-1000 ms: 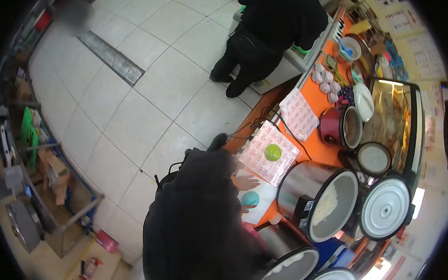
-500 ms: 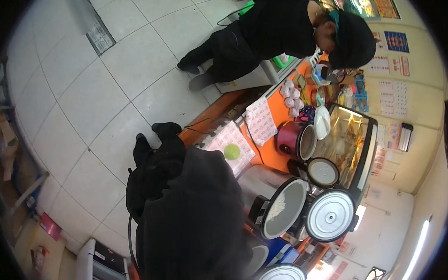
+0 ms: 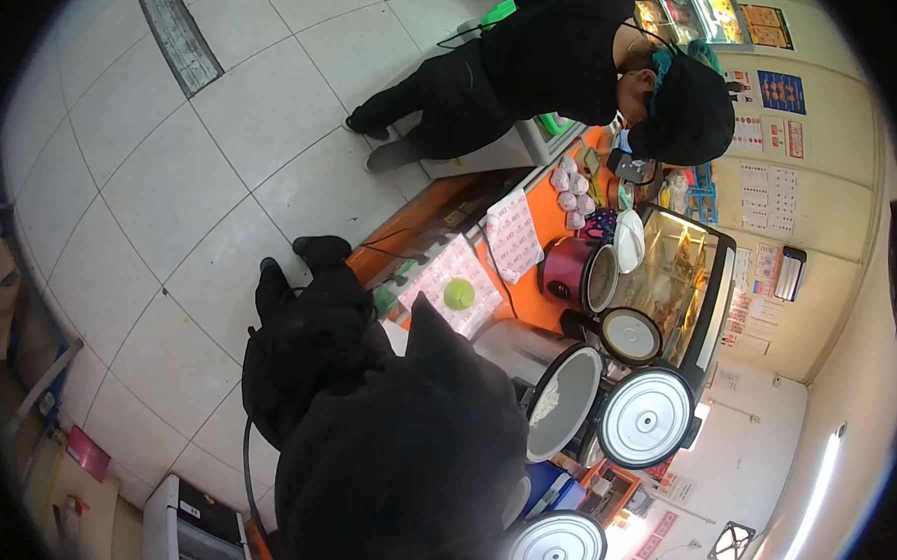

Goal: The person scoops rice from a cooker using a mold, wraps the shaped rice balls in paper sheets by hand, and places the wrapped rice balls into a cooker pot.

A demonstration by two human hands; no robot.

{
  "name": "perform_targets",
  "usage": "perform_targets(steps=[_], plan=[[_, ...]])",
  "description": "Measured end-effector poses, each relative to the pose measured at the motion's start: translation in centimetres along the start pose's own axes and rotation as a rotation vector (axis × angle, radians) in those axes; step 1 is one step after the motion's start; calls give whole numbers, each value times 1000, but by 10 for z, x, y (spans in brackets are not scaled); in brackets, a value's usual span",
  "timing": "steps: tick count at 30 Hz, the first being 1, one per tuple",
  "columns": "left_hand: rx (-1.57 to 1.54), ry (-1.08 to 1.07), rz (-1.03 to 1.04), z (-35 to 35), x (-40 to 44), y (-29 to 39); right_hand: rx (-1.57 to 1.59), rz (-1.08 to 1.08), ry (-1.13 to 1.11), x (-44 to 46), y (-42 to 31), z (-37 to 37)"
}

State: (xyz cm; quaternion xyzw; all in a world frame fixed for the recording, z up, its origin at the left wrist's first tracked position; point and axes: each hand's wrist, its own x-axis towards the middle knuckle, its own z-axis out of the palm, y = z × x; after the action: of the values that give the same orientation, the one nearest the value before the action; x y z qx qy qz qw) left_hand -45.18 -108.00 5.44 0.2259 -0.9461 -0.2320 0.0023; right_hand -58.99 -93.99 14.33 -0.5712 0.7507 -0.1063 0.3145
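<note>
Neither of my hands shows; my dark sleeve and clothing (image 3: pixel 406 452) fill the lower middle and hide them. Just beyond the sleeve, a round flat green thing (image 3: pixel 458 295) lies on a sheet of printed paper (image 3: pixel 478 272) on the counter. Beside it stands a large open rice cooker (image 3: pixel 566 400) with some white rice (image 3: pixel 545 403) inside, its round lid (image 3: pixel 646 418) swung back. A smaller red rice cooker (image 3: pixel 566 273) sits farther along the counter.
A person in black (image 3: pixel 559 60) leans over the far end of the orange counter (image 3: pixel 537 303). Several wrapped bundles (image 3: pixel 571 191) and another printed sheet (image 3: pixel 514 235) lie there. A lit glass display case (image 3: pixel 670 275) stands behind. Tiled floor (image 3: pixel 166 222) stretches to the left.
The view has shifted slightly. My dark sleeve has moved up and right, now reaching the edge of the paper with the green thing. The other person's head is bent lower.
</note>
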Motion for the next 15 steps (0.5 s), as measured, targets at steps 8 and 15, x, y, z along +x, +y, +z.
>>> perform_targets(steps=[8, 15], plan=[[-26, -33, 25, -3, 2, 5, 28, 9, 12, -17, -2, 7], [32, -216, 86, -1, 26, -11, 188, 1, 194, -44, 1, 34]])
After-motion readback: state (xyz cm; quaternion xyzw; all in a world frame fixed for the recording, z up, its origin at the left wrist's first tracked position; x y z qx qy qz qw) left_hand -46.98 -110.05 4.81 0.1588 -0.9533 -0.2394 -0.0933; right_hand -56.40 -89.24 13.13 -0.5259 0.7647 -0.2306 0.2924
